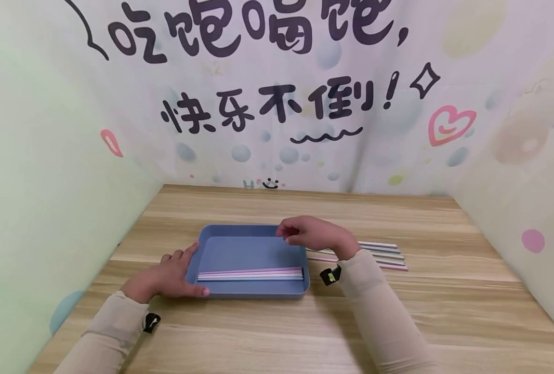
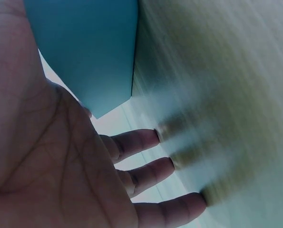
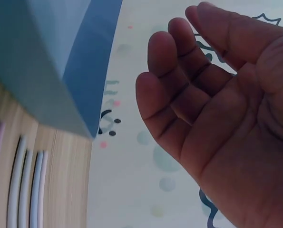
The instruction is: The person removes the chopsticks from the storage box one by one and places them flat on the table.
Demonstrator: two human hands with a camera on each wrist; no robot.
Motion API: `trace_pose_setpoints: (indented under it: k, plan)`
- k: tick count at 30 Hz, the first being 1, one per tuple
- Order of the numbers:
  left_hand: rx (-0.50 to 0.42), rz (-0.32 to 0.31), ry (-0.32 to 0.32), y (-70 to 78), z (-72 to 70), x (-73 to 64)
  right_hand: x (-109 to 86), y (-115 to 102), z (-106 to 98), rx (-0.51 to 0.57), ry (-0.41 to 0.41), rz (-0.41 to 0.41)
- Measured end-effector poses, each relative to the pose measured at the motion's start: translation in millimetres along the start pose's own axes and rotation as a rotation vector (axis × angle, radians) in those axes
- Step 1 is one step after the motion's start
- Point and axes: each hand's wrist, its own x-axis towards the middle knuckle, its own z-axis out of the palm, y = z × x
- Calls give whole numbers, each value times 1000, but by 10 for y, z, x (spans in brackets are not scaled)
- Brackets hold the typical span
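A blue rectangular tray [image 1: 244, 254] lies on the table. Along its front side, several pink, white and pale blue chopsticks [image 1: 250, 274] lie side by side. My left hand [image 1: 174, 275] rests at the tray's front left corner, thumb by the front rim and fingers spread along the left side. In the left wrist view, three fingertips touch down beside the tray wall [image 2: 89, 52]. Above the tray's back right corner hangs my right hand [image 1: 312, 232], its fingers loosely bent; the right wrist view shows its palm [image 3: 231, 137] with nothing held.
More chopsticks [image 1: 389, 256] in several colours lie on the wood-grain table [image 1: 445, 296] right of the tray, partly hidden by the right hand and wrist. A printed cloth backdrop [image 1: 267, 156] stands behind the table, with walls at both sides.
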Motion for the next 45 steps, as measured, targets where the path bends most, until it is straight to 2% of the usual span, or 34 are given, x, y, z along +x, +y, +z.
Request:
trace_pose_setpoints:
  k: [12, 18, 32, 45]
  plan:
    - [5, -12, 5, -44, 37, 25, 298, -76, 181, 42, -66, -53]
    - [6, -3, 3, -3, 9, 11, 431, -86, 288, 34, -107, -74]
    - [1, -3, 0, 11, 15, 11, 583, -63, 569, 8, -217, 9]
    - [-2, 8, 5, -29, 37, 27, 661, 36, 725, 10, -226, 24]
